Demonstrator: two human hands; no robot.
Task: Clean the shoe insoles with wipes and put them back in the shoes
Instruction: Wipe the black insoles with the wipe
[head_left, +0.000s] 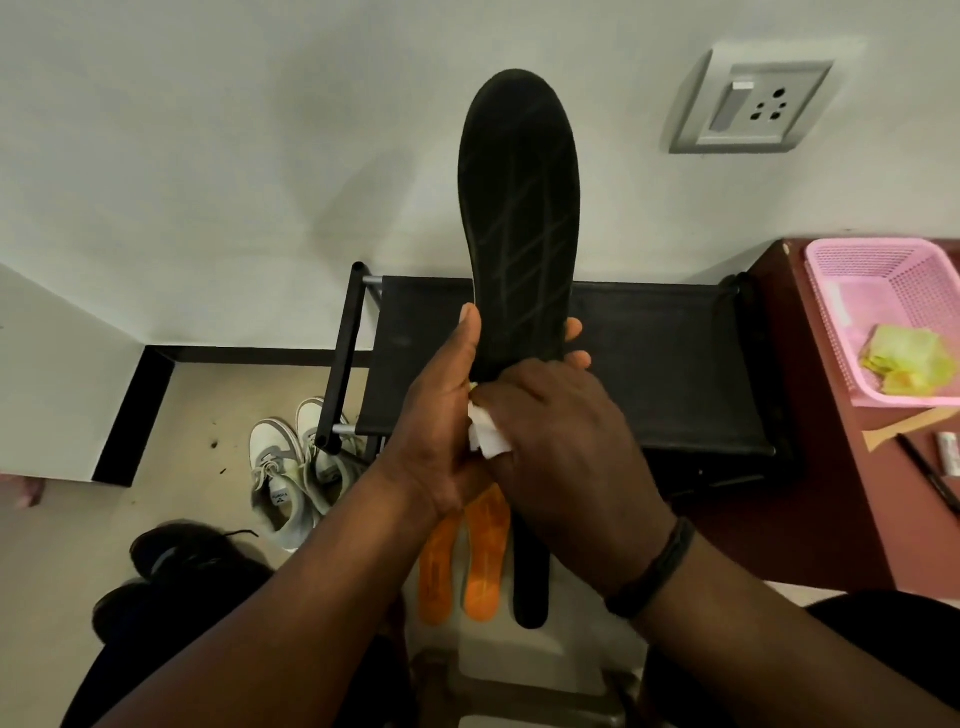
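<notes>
Upright at centre frame, a black insole (519, 218), seemingly light and bendy, is gripped round its heel end by the left hand (441, 410), the sensible hold, while the right hand (561, 431) pinches a white wipe (485, 436) against it.

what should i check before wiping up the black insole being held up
1. Left hand has a firm grip on the black insole at its lower end: ok.
2. Right hand holds the white wipe against the insole: ok.
3. Insole upright, upper surface unobstructed for the stroke: ok.
4. Wipe still clean enough: cannot tell, mostly hidden by the hands.
5. Other insoles waiting: two orange insoles and one black insole on the floor below: ok.
6. Shoes nearby for refitting: white sneakers beside the black rack: ok.
</notes>
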